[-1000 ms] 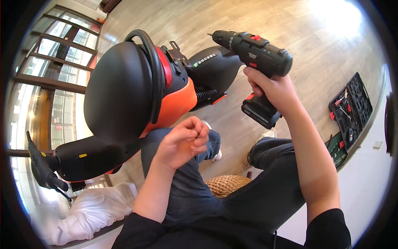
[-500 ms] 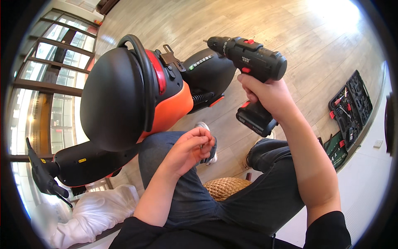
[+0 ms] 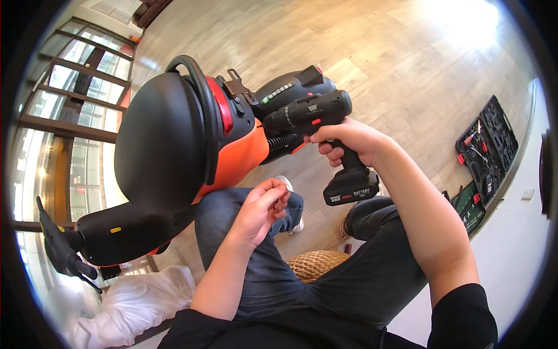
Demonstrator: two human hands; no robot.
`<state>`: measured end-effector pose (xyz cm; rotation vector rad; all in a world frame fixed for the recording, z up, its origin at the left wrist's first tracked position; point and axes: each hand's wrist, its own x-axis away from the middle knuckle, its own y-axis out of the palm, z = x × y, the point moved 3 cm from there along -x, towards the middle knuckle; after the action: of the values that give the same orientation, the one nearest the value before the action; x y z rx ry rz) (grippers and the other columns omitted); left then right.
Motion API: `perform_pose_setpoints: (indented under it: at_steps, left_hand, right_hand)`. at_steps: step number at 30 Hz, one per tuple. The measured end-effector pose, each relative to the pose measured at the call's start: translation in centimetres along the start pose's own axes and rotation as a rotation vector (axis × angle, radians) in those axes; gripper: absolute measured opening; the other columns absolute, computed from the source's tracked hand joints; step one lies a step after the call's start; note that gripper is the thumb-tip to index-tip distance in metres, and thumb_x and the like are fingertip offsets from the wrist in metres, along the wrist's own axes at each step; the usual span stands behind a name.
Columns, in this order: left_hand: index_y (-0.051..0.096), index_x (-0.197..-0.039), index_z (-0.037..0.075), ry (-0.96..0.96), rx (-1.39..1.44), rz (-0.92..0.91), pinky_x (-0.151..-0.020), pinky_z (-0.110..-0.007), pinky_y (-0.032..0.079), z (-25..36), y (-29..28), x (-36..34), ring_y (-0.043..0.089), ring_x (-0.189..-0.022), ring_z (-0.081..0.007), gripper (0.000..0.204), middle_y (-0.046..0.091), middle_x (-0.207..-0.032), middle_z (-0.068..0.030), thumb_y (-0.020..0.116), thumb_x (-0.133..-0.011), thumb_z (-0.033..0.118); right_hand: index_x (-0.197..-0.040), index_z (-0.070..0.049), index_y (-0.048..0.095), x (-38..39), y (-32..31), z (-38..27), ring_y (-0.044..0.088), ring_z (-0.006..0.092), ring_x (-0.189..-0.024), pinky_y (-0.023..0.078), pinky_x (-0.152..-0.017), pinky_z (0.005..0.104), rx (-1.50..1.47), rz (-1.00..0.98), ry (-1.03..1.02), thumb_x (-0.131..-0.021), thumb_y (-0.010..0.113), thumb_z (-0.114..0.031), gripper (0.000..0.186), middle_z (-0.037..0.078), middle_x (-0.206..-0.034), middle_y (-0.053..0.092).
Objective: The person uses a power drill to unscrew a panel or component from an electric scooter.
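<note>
Drill nose meets the scooter's tail

The orange and black scooter (image 3: pixel 192 145) lies on the wood floor (image 3: pixel 372 52) by the knees; the left hand (image 3: pixel 258 212) hovers, fingers curled loosely shut, contents unclear. The right hand (image 3: pixel 349 142) clenches the cordless drill (image 3: pixel 317 125), tip at the rear bracket. Best keep it square and press steadily.

Cordless drill applied to the rear of an orange-and-black scooter
The right hand (image 3: pixel 349 139) grips the black drill (image 3: pixel 317 125), its nose against the scooter (image 3: pixel 192 145); the left hand (image 3: pixel 261 209) is loosely curled above the knee; an open tool case (image 3: pixel 485 148) lies on the wooden floor (image 3: pixel 378 52)
</note>
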<state>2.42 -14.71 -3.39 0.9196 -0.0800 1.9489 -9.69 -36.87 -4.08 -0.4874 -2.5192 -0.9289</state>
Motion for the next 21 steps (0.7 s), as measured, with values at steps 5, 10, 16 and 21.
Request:
perform_pose_setpoints:
  at_steps: [5,10,16,21]
  left_hand:
    - [0.059,-0.099,0.008,-0.021,-0.007,0.015,-0.064,-0.025,0.039,-0.2,0.2,0.2,0.048,-0.074,-0.0085,0.006,0.060,-0.091,-0.0013,0.060,-0.101,0.014]
    - [0.059,-0.100,0.007,-0.018,-0.012,0.012,-0.066,-0.026,0.040,0.1,0.4,0.3,0.049,-0.078,-0.0088,0.007,0.060,-0.093,-0.0023,0.059,-0.101,0.014]
    - [0.059,-0.101,0.007,-0.036,-0.027,-0.010,-0.067,-0.026,0.040,-0.3,0.4,0.3,0.050,-0.080,-0.0088,0.007,0.060,-0.092,-0.0022,0.059,-0.101,0.014]
    - [0.059,-0.100,0.007,-0.029,-0.037,0.023,-0.067,-0.026,0.040,-0.1,0.4,0.2,0.050,-0.080,-0.0088,0.008,0.060,-0.092,-0.0021,0.060,-0.101,0.015]
  right_hand:
    - [-0.107,-0.001,0.064,-1.5,-1.1,-1.0,0.043,0.0017,-0.051,0.039,-0.049,0.0229,-0.050,-0.109,0.041,-0.090,0.068,-0.012,0.021,-0.004,-0.069,0.051]
    - [-0.101,0.000,0.065,-2.1,-1.4,-1.6,0.045,0.0038,-0.051,0.041,-0.050,0.0247,-0.083,-0.180,0.095,-0.088,0.071,-0.012,0.018,0.001,-0.072,0.055]
    - [-0.112,0.003,0.063,-2.6,-1.0,-1.0,0.042,0.0028,-0.050,0.038,-0.049,0.0245,-0.134,-0.150,0.074,-0.089,0.071,-0.012,0.028,-0.002,-0.070,0.051]
    - [-0.110,0.002,0.063,-2.5,-0.7,-0.9,0.041,0.0028,-0.050,0.037,-0.048,0.0240,-0.109,-0.187,0.050,-0.089,0.071,-0.013,0.027,-0.002,-0.070,0.050]
